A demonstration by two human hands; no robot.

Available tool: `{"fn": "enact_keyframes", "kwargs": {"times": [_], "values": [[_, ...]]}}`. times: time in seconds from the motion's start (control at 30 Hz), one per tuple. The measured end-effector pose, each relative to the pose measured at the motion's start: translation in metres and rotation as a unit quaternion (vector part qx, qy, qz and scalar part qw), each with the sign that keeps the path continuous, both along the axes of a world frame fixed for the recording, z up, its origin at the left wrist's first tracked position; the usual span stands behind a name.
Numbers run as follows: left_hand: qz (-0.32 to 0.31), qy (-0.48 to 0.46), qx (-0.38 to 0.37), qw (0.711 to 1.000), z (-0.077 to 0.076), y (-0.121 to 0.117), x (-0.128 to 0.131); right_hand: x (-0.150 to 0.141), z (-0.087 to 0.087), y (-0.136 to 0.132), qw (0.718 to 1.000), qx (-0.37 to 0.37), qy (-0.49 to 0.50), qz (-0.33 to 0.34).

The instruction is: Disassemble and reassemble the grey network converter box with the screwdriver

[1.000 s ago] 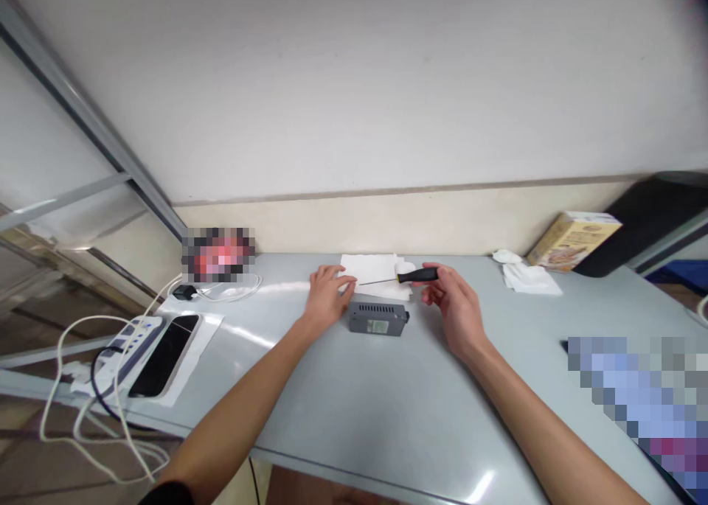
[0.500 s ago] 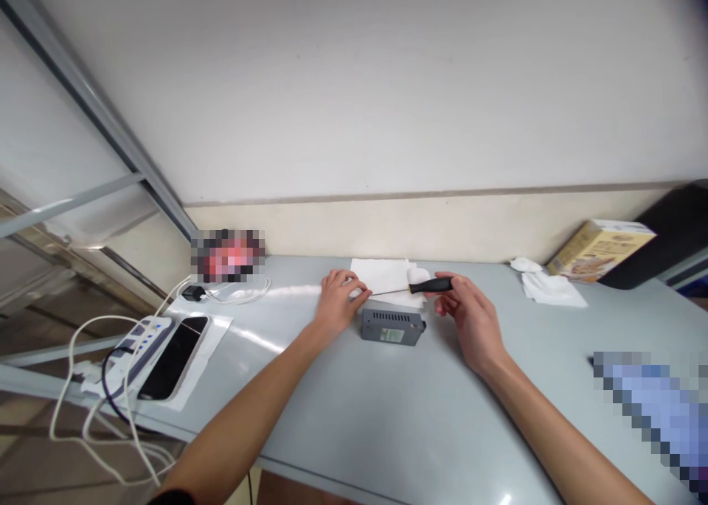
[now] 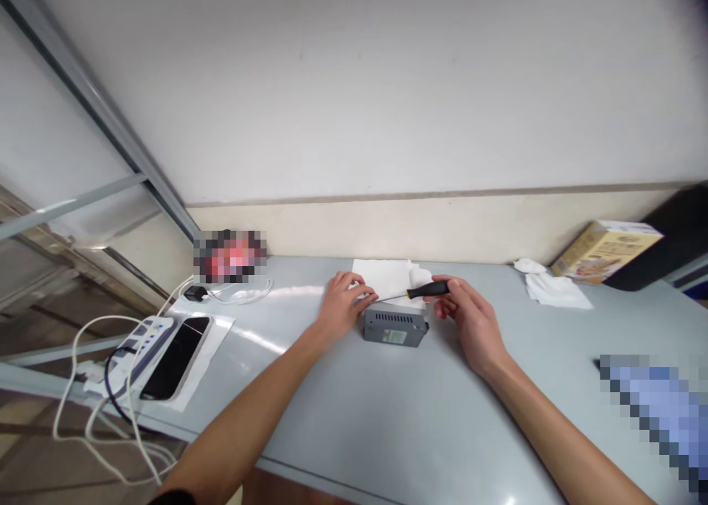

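My right hand [image 3: 476, 324] is closed around the black handle of a screwdriver [image 3: 428, 290], held nearly level with its thin shaft aimed left. At the tip of that shaft, the fingers of my left hand [image 3: 344, 304] are pinched together; what lies between them is too small to make out. Just below the shaft, a dark grey metal box [image 3: 395, 329] stands on the table, with a row of vent slots and a pale label on the side facing me. White paper [image 3: 381, 271] lies flat behind my hands, with a crumpled white piece on it.
On the left of the grey table [image 3: 354, 416] are a phone [image 3: 175, 359], a power strip [image 3: 147, 346] with white cables, and a black plug [image 3: 194, 293]. A yellow box [image 3: 608, 251] and tissues [image 3: 556, 290] sit at the back right. A wall rises behind.
The screwdriver and my right hand have shifted slightly left relative to the grey box. The left fingertips have moved a little right and down, staying at the screwdriver's tip.
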State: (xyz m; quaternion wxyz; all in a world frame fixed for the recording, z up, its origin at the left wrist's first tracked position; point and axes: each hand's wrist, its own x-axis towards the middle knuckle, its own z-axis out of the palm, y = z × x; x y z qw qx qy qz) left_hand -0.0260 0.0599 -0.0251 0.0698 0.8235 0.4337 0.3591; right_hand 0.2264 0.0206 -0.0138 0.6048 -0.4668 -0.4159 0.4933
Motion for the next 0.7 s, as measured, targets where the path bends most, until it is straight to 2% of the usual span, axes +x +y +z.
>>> {"fn": "enact_keyframes", "kwargs": {"times": [0.4, 0.7], "values": [[-0.063, -0.033, 0.049, 0.996, -0.0031, 0.0004, 0.0003, 0.0022, 0.004, 0.0016, 0.999, 0.001, 0.024, -0.039], [-0.069, -0.023, 0.023, 0.997, 0.0027, -0.0031, 0.001, 0.0026, 0.0059, 0.0016, 0.998, -0.004, 0.024, -0.056]]}}
